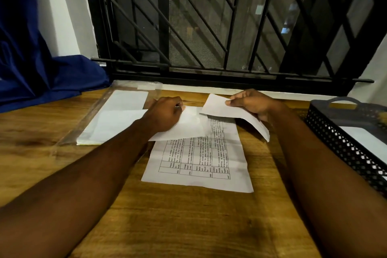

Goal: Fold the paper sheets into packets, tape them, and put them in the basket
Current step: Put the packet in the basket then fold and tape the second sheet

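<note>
A printed paper sheet (201, 165) with a table on it lies in the middle of the wooden table (188, 226). Its far half is bent back toward me. My left hand (165, 114) pinches the far left corner and presses that flap down. My right hand (251, 103) pinches the far right corner and holds that flap lifted above the sheet. A black mesh basket (343, 144) with a handle stands at the right edge, with white paper inside it.
A stack of white sheets (117, 119) in a clear plastic sleeve lies at the far left of the table. Blue cloth (41, 73) hangs at the left. A barred window (230, 27) rises behind the table's far edge.
</note>
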Demonstrator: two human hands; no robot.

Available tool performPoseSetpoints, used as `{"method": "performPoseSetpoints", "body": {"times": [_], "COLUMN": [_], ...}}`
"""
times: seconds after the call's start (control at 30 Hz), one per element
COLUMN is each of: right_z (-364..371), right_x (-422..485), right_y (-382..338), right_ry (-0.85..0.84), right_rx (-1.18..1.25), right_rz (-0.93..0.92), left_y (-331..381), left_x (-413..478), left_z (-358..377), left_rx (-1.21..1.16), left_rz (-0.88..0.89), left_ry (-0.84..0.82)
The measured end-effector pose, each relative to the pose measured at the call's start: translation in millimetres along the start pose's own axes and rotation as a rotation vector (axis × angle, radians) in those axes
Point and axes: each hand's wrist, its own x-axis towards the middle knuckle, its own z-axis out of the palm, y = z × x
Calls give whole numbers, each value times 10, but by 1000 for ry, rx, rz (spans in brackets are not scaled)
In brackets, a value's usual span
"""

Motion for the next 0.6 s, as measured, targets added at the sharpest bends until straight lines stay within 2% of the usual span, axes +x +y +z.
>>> {"method": "performPoseSetpoints", "body": {"times": [0.1,0.2,0.43,0.6], "right_z": [4,21,-10,40], "right_x": [-7,28,5,-45], "right_y": [-17,-3,-26,-123], "right_ry": [-34,14,-33,-49], "right_rx": [-25,-133,-69,-117], "right_rz": [-8,0,-2,-22], "left_y": [21,49,45,79], "left_x": [27,39,60,79], "left_z": [-16,-47,-52,-70], "left_rx": [-16,-67,-127,-115], "left_rz": [-5,-17,-86,-107], "left_ry": [36,46,50,62]}}
